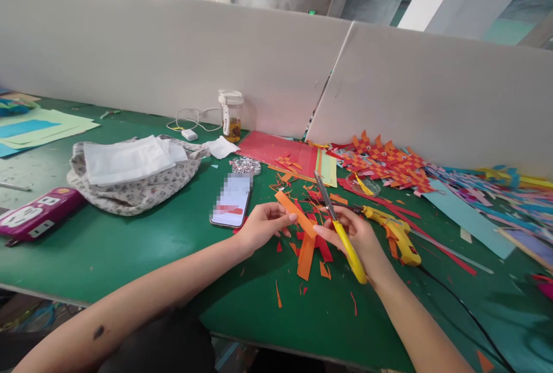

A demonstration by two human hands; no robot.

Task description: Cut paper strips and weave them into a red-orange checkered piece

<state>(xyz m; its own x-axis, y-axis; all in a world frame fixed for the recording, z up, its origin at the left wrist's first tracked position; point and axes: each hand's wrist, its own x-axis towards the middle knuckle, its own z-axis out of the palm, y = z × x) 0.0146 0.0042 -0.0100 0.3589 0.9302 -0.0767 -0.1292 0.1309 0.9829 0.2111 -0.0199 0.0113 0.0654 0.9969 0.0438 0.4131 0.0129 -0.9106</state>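
Green matting covers the long work table [129, 257], which is backed by two pale grey partition boards [173, 50] meeting at an angle, with bare concrete beams and a ceiling light above them. Near the table's middle, the left hand [259, 226] pinches one end of a folded orange paper strip [298, 217] between thumb and fingertips, holding it just above the surface. The right hand [358, 237] touches the strip's other end with its extended fingertips while its remaining fingers close around the yellow-handled scissors [341, 232], whose grey blades point away towards the partitions; whether the blades are parted cannot be told. Under and around the hands lie orange and red paper offcuts [309, 257], scattered on the matting. Just right of the right hand rests a yellow glue gun [395, 234] with a black cord trailing off. Left of the hands lies a smartphone [232, 200], and further left a floral cloth bag [133, 180] under a white folded sheet, then a magenta power strip [34, 214]. A small lidded jar [232, 115] stands by the partition, and woven red-and-orange paper pieces [384, 162] are heaped at the right.
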